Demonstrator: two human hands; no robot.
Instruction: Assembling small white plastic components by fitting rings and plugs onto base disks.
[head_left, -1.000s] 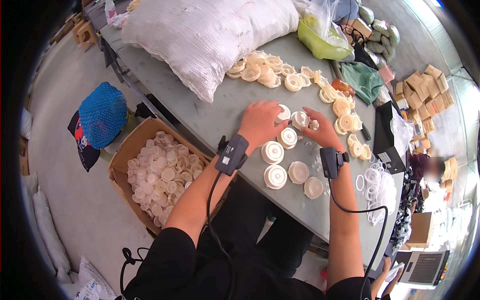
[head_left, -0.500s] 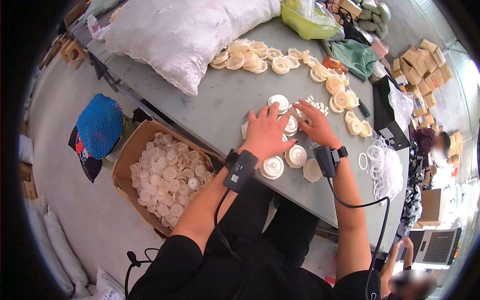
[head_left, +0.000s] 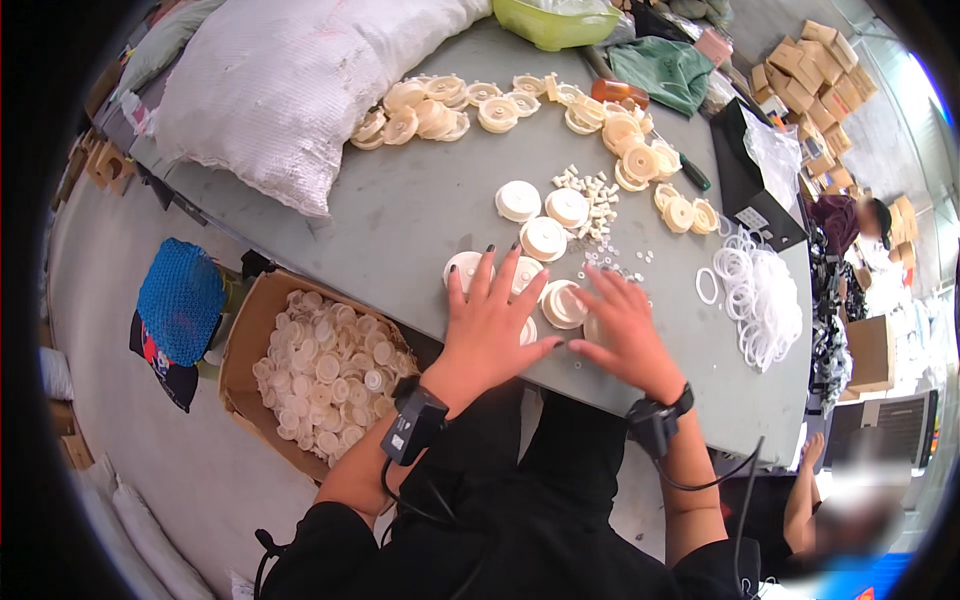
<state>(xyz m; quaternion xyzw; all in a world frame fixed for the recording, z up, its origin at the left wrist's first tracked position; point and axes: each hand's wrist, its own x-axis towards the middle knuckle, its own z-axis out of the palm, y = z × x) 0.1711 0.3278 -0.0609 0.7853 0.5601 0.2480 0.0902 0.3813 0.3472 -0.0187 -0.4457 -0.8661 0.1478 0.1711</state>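
Head view: white round pieces (head_left: 565, 303) under and between the hands by the grey table's (head_left: 400, 205) near edge, three more a bit farther off. Left hand (head_left: 490, 335) with fingers spread wide, right hand (head_left: 633, 335) splayed too, nothing pinched in either; can't tell about contact. Honestly, keep palms low, steer gently, stay clear of the loose pegs (head_left: 597, 196) and tiny washers (head_left: 615, 250). Cream parts (head_left: 640, 160) and white sack (head_left: 310, 90) far, rings (head_left: 762, 300) right, carton (head_left: 237, 372) of discs (head_left: 325, 365) left, stacked boxes (head_left: 822, 70) far right.
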